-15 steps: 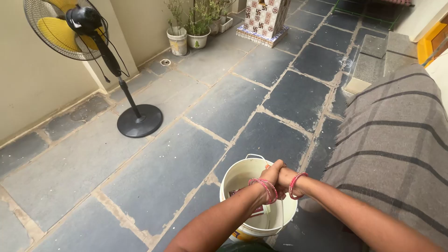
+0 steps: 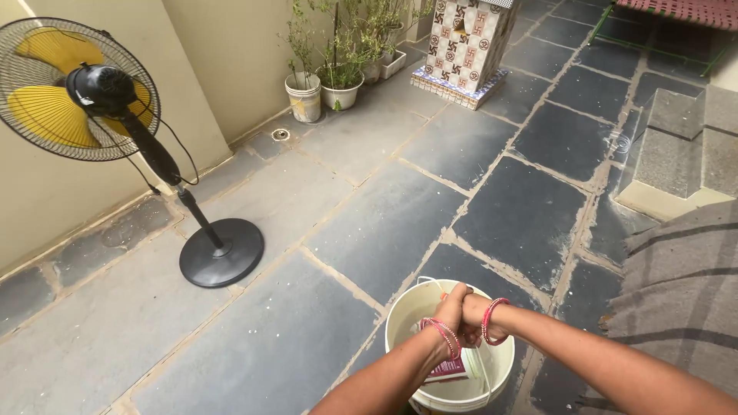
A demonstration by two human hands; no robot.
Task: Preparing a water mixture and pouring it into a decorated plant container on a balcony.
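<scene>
Both of my hands are pressed together just above a white plastic bucket [image 2: 400, 323] on the stone floor. My left hand [image 2: 452, 301] is a closed fist with red and gold bangles at the wrist. My right hand [image 2: 472, 320] wraps against it, fingers closed, also with red bangles. Nothing shows between the fingers. Inside the bucket, below my left wrist, lies a flat maroon and white item [image 2: 452, 370]. The bucket's thin wire handle [image 2: 427, 280] rests on the far rim.
A black pedestal fan with yellow blades [image 2: 77, 92] stands at the left, its round base [image 2: 221, 252] on the slabs. Potted plants [image 2: 323, 77] and a tiled pedestal [image 2: 469, 42] stand along the far wall. A grey striped blanket [image 2: 684, 300] lies at the right, stone steps [image 2: 676, 146] behind it.
My hands stay clasped over the bucket in about the same place. The fist seems to have turned slightly.
</scene>
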